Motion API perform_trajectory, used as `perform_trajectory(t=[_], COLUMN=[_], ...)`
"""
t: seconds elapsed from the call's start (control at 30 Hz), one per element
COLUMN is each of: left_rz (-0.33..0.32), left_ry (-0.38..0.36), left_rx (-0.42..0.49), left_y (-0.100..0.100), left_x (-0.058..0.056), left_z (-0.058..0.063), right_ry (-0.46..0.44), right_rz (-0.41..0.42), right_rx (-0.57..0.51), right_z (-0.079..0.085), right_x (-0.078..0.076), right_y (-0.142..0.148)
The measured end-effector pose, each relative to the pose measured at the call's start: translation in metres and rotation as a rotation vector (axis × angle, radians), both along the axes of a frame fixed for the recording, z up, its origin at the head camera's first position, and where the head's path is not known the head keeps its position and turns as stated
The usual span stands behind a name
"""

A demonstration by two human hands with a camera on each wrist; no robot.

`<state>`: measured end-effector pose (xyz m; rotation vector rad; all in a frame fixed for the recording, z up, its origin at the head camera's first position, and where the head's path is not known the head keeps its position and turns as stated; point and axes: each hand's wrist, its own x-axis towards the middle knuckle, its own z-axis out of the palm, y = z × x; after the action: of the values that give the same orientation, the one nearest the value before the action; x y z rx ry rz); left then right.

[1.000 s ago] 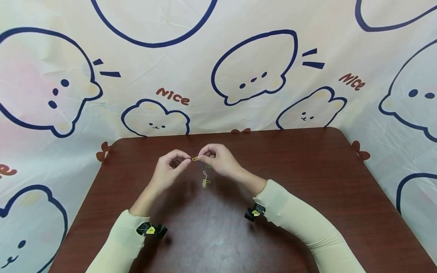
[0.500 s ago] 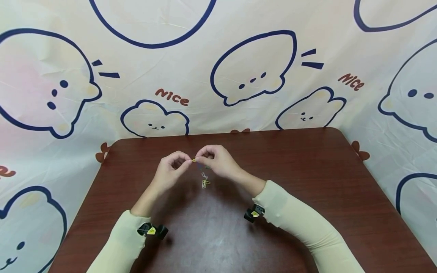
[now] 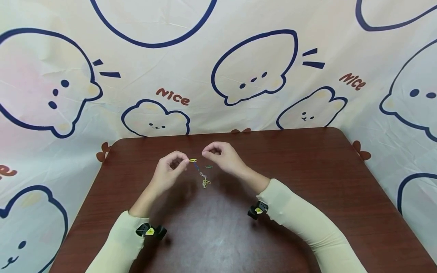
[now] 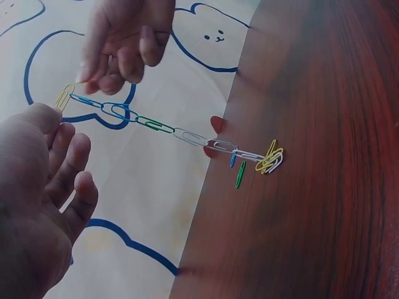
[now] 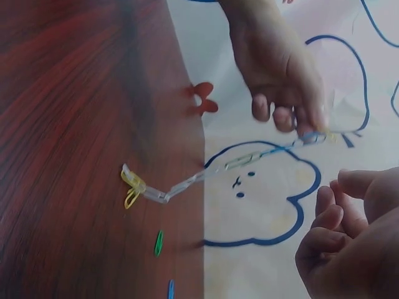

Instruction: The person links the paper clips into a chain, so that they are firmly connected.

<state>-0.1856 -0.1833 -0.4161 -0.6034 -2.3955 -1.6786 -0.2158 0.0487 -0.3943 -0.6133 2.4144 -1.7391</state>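
Note:
My left hand (image 3: 167,170) pinches a yellow paper clip (image 4: 65,95) between thumb and fingertips, above the table. From that clip a chain of linked paper clips (image 4: 154,125), blue, green and white, slopes down. Its low end meets a small cluster of yellow and white clips (image 4: 270,159) on the table. The right hand (image 3: 223,157) hovers just right of the yellow clip, fingers loosely bent and holding nothing. A loose green paper clip (image 5: 159,243) lies on the tabletop, with a loose blue one (image 5: 171,289) near it.
The brown wooden table (image 3: 293,182) spreads around both hands. A cloth with cartoon drawings (image 3: 205,76) hangs behind it and along the sides. Each wrist wears a small black camera, one on the left (image 3: 150,230) and one on the right (image 3: 257,209).
The right hand has let go of the yellow paper clip and moved off to the right and slightly away. The left hand still holds that clip and has shifted slightly left.

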Motion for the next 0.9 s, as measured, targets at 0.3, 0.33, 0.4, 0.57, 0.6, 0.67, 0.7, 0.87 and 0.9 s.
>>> perform_trajectory(t=[0.3, 0.33, 0.4, 0.57, 0.6, 0.67, 0.7, 0.87, 0.9], left_rz=[0.024, 0.024, 0.023, 0.011, 0.009, 0.009, 0.008, 0.015, 0.014], left_ry=[0.013, 0.014, 0.016, 0.027, 0.03, 0.031, 0.031, 0.02, 0.016], left_rx=[-0.034, -0.03, -0.023, -0.004, -0.002, -0.002, -0.001, 0.002, 0.001], left_y=[-0.002, -0.003, -0.003, -0.004, -0.004, -0.005, -0.005, -0.003, -0.002], left_x=[0.001, 0.001, 0.001, 0.001, 0.001, 0.001, 0.001, 0.002, 0.004], left_z=[0.0, -0.001, -0.001, -0.001, -0.001, -0.001, -0.001, 0.0, 0.004], right_ry=[-0.023, -0.02, -0.01, -0.001, -0.001, -0.002, -0.004, -0.006, -0.005], right_rz=[-0.066, -0.072, -0.084, -0.106, -0.11, -0.117, -0.122, -0.153, -0.16], right_rx=[0.014, 0.02, 0.04, 0.079, 0.087, 0.096, 0.101, 0.121, 0.127], right_z=[-0.02, -0.023, -0.029, -0.043, -0.046, -0.05, -0.052, -0.066, -0.069], right_x=[-0.022, -0.024, -0.029, -0.041, -0.043, -0.046, -0.048, -0.057, -0.059], right_y=[0.019, 0.021, 0.024, 0.031, 0.032, 0.033, 0.034, 0.035, 0.035])
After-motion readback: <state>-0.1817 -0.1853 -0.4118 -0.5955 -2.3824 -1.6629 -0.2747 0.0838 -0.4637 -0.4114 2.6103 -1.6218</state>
